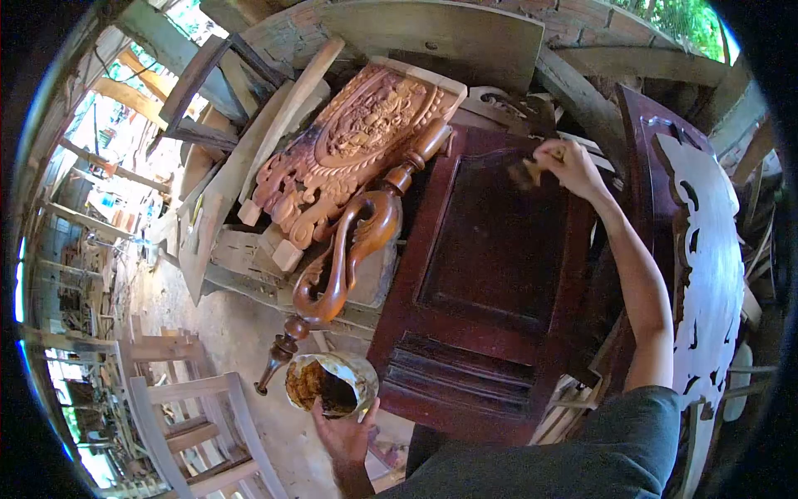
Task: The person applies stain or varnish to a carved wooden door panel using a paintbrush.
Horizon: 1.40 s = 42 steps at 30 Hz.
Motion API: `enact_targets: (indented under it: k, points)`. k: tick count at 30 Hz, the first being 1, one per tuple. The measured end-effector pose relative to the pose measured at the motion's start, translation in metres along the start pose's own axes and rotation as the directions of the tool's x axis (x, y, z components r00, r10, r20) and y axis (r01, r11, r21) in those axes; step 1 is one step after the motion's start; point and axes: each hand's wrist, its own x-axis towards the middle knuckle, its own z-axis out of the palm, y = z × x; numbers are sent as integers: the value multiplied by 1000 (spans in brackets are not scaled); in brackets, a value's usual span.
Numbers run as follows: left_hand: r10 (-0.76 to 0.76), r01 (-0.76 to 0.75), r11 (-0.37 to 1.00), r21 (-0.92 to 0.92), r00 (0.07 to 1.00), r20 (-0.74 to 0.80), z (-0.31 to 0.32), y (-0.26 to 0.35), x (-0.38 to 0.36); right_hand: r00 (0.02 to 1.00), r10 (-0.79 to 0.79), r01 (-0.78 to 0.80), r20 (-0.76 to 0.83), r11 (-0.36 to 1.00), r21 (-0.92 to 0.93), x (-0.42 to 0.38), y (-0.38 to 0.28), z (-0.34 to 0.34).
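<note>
My left hand [342, 439] grips a round, pale-walled tub [366, 379] from below, its inside coated with brown, sticky-looking finish and dark toward the bottom. Up at the far right part of a dark red-brown wooden panel [490, 241], my right hand [572, 165] is closed around a paintbrush [525, 175]. Motion smears the brush, and its bristles overlap the panel's upper recessed field. This panel has a raised frame, a curved top moulding and several horizontal ridges near its lower end. Beside its left edge lies a glossy turned and scroll-carved wooden post [372, 220].
An ornately carved wooden panel [374, 125] leans behind the post. On the right stand another dark red panel [652, 179] and a pale cut-out board [715, 249]. Wooden chair frames [195, 424] occupy the lower left floor. Planks and a brick wall [573, 33] rise behind.
</note>
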Motion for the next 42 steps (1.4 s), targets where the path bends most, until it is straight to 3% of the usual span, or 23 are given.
enact_targets:
  k: [1, 3, 4, 8, 10, 12, 13, 15, 17, 19, 21, 23, 24, 25, 27, 29, 31, 33, 35, 37, 38, 39, 42]
  points:
    - [9, -9, 1000, 0, 998, -63, 3, 2, 0, 1000, 5, -5, -8, 1000, 7, 7, 4, 2]
    - [32, -33, 997, 66, 999, 9, 0, 4, 1, 1000, 19, -20, -7, 900, -436, 24, 7, 4]
    - [43, -52, 991, 120, 996, 75, 0, 4, 3, 999, -2, 26, 48, 853, -521, 30, 9, 12]
    - [62, -58, 991, 123, 998, -29, 6, 2, 5, 990, -64, 120, 128, 863, -491, 39, -1, 64]
    - [15, -11, 992, 124, 999, -36, 11, 1, 5, 934, -267, 310, 237, 936, -166, 37, -20, 73]
    - [7, -7, 996, 94, 1000, -2, 10, 0, 4, 933, -203, 223, 298, 974, -37, 49, -25, 67]
    - [-1, -3, 997, 76, 998, 58, 7, -2, 4, 935, -106, 110, 338, 994, 8, 52, -37, 56]
    - [17, -16, 999, 33, 999, -31, -1, -5, 4, 960, -149, 212, 236, 940, -269, 57, -30, 55]
    - [-6, 6, 999, 53, 1000, -12, 0, -5, 4, 954, -181, 246, 241, 929, -275, 55, -16, 69]
    - [-1, 1, 998, 59, 1000, 3, 0, -6, 4, 916, -224, 299, 333, 934, -195, 47, -25, 82]
    - [13, -8, 996, 88, 999, -50, 1, -6, 2, 856, -407, 456, 318, 885, -95, 41, -32, 88]
    - [22, -19, 999, 50, 998, -66, -1, -7, 0, 794, -338, 260, 505, 940, 220, 43, -56, 71]
    - [28, -26, 999, 48, 999, -34, -2, -6, 0, 816, -332, 289, 474, 943, 162, 47, -55, 70]
    - [33, -33, 998, 48, 999, 5, -4, -5, 0, 893, -177, 242, 414, 964, -109, 43, -65, 65]
    - [8, -8, 1000, 13, 999, 34, -11, -6, -1, 914, -220, 340, 342, 875, -346, 46, -49, 85]
    - [22, -22, 1000, 21, 1000, 0, -3, -5, -2, 866, -318, 457, 386, 816, -353, 31, -57, 101]
    - [41, -41, 999, 24, 999, -23, -3, -6, -8, 812, -397, 529, 428, 811, -251, 21, -69, 104]
    - [55, -54, 998, 22, 998, -34, -6, -5, -10, 650, -421, 412, 632, 895, 171, 19, -94, 90]
    - [52, -52, 998, 19, 999, -4, -12, -2, -13, 687, -509, 443, 519, 859, 256, 22, -89, 92]
    - [50, -50, 999, 2, 999, 10, -25, 1, -12, 896, -293, 367, 335, 912, -185, 22, -85, 94]
    - [46, -45, 999, -12, 999, 20, -30, 3, -11, 934, -226, 306, 277, 906, -293, 19, -83, 100]
    - [38, -37, 999, -10, 999, 34, -31, 4, -9, 941, -246, 307, 233, 910, -280, 9, -86, 109]
    - [56, -60, 996, 60, 996, 69, -39, 12, -3, 870, -284, 460, 403, 762, -456, -49, -125, 130]
